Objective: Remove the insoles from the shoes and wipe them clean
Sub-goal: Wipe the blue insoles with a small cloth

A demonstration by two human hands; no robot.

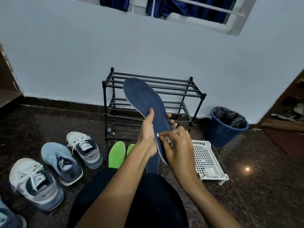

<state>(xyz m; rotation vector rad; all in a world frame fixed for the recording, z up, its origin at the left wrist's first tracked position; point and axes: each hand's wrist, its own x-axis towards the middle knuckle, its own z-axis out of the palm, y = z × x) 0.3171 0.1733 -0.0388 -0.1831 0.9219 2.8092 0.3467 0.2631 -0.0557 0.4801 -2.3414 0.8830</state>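
My left hand grips a long dark blue insole around its middle and holds it up in front of the rack, toe end pointing up and away. My right hand pinches a small white wipe against the insole's heel end. Two green insoles lie on the floor below my left wrist. A second blue insole lies on the floor under my hands, mostly hidden. Three sneakers stand at the left: a white and grey one, a light blue one and another white and grey one.
A black metal shoe rack stands against the wall behind the insole. A white perforated plastic tray holding a white wad lies to the right. A blue bin lined with a black bag stands beyond it. My dark-clothed knees fill the bottom centre.
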